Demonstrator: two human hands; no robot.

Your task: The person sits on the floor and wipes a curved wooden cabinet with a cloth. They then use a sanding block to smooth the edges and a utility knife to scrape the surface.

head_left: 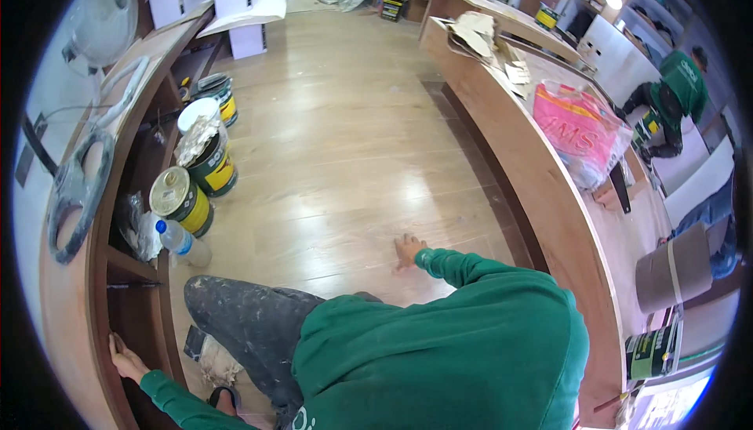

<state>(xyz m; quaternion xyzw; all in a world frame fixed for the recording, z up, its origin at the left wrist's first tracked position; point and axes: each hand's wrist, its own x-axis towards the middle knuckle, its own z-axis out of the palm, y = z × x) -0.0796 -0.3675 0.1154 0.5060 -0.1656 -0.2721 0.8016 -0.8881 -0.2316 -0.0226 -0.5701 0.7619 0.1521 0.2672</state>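
Note:
My left hand reaches low to the left, its fingers stretched against the wooden edge of a brown cabinet with open compartments. It holds nothing that I can see. On the wood-look floor, my right hand rests with its fingers apart and nothing in it. Close to my bent left knee stands a clear plastic bottle with a blue cap. Behind the bottle is a dark green and yellow can, its lid smeared. A rumpled, pale piece of material lies beside my foot.
More cans and a white bucket line the left cabinet. A fan stands above it. At right, a long counter carries a pink plastic bag and a handsaw. Another person bends over a can beyond.

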